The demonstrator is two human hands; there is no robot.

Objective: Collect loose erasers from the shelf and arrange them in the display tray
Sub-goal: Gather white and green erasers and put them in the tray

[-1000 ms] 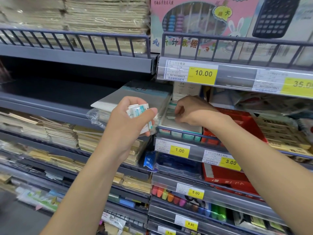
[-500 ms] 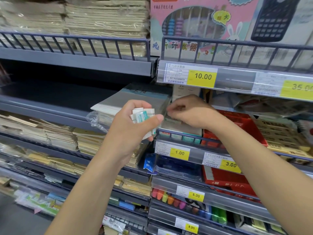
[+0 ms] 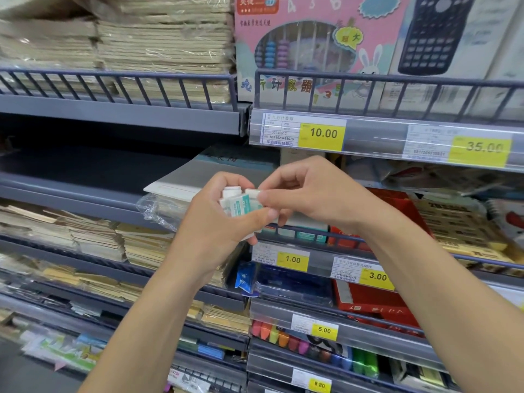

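Two hands meet before the shelf: the left hand [image 3: 218, 222] curls round a small bundle of erasers [image 3: 239, 204], at least three showing, while the right hand [image 3: 314, 194] pinches the bundle's right edge. Behind, the display tray [image 3: 304, 235] sits above two yellow price tags [image 3: 292, 260].

A: What does the person wear? B: Nothing that shows; both forearms are bare from the lower edge up to the wrists, with no sleeve, watch or band on either.
A: And the hands? B: The left hand [image 3: 215, 219], entering from seven o'clock, and the right hand [image 3: 320, 194], from four o'clock, are bare too; no gloves, no rings; nails short and unpainted.
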